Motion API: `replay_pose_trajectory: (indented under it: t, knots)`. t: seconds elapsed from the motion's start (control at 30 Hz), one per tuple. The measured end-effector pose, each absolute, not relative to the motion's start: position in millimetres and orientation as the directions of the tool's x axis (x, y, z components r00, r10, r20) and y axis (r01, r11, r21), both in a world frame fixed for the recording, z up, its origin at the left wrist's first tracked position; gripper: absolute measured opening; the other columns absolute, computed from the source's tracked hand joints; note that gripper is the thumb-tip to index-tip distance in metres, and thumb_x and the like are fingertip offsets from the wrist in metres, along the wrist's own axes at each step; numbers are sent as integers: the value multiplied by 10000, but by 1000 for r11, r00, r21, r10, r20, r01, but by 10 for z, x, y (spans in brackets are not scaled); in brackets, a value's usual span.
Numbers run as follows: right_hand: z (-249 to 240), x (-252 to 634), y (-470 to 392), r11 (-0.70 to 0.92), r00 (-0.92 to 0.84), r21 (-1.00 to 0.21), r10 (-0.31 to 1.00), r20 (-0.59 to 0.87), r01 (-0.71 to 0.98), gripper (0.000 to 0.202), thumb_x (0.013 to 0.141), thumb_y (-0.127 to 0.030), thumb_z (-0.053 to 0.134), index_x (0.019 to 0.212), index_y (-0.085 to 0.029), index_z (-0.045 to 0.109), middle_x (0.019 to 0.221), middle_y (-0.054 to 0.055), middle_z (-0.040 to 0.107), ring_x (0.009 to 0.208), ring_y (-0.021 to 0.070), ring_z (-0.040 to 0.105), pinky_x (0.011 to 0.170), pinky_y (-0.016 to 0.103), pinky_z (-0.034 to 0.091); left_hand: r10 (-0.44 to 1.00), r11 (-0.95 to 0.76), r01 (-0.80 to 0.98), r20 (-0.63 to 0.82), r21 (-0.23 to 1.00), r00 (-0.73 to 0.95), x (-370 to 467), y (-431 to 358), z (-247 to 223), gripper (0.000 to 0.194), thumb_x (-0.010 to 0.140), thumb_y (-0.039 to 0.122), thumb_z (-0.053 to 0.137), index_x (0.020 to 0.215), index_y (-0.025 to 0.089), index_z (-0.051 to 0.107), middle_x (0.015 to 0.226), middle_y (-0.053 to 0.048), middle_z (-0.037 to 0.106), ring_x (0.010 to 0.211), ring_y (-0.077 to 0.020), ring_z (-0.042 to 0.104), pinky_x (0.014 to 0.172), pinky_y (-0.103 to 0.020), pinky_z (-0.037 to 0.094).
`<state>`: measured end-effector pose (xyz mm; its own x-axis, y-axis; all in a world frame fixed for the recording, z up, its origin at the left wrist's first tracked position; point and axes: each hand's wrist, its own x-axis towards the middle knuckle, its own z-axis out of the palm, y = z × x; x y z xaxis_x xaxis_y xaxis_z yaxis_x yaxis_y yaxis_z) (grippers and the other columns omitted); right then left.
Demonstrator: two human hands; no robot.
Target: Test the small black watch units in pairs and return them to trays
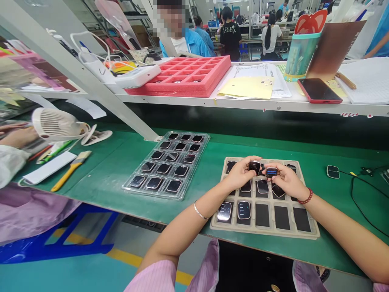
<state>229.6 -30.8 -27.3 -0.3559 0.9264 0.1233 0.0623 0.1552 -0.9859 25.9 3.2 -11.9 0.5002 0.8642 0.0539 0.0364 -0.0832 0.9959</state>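
Note:
My left hand [242,174] pinches a dark smartwatch body [254,166] above the back rows of a beige compartment tray [217,224]. Beside it, my right hand [286,179] grips another smartwatch body [271,172], whose screen is lit blue. Under and around both hands, several strapless watches lie in the tray's compartments. In its front row are two watches with lit screens [225,211], at the left; the three compartments to their right show bare dark bottoms. My fingers hide part of the back rows.
A clear plastic tray [127,187] of watches stands left of centre. A wired square device [333,172] lies at right. Leftward are a brush [68,174], a white fan [56,123] and a co-worker's arm. A shelf [243,103] spans the back, holding a red foam tray [194,81] and phone [319,91].

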Motion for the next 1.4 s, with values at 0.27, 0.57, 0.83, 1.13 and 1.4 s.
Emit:
replay_pose_trajectory:
  t: [0.27,0.57,0.83,1.13,1.4]
  knots:
    - [-293,2312,-294,120,-345,-993,932,112,1,468,769,-72,558,1208,-229,526,1133,77,612,1033,203,595,837,345,526,877,32,-46,-6,998,481,263,41,-82,538,687,77,589,1214,167,519,978,-68,650,840,-141,602,706,-231,452]
    - [-244,2408,-136,-261,-337,-806,938,-81,-532,586,643,-92,740,1178,-212,534,1014,20,639,640,69,611,586,177,541,830,386,-311,-180,869,528,226,64,91,656,617,151,774,1216,180,510,951,-59,648,604,-64,569,469,-141,372]
    - [-244,2499,-81,-341,-414,-721,907,-82,-603,620,624,-123,795,1182,-161,527,1003,58,673,740,126,696,629,185,578,864,402,-318,-241,859,442,278,68,172,531,657,235,764,1157,165,603,987,-94,674,758,-138,636,584,-178,490]
    - [-206,2499,-81,-411,-428,-714,887,-171,-567,357,857,-314,616,1143,-109,555,954,102,705,712,136,700,617,207,546,805,459,-285,-257,842,535,247,106,161,444,736,310,695,1147,166,604,1076,-128,672,826,-181,654,661,-235,507]
    - [-132,2523,-143,-539,-498,-635,825,-267,-553,647,955,-545,146,1051,-97,602,866,123,729,654,152,691,572,239,526,628,632,-325,-219,703,747,203,124,63,514,793,565,528,995,103,625,962,-166,704,749,-206,683,585,-242,461]
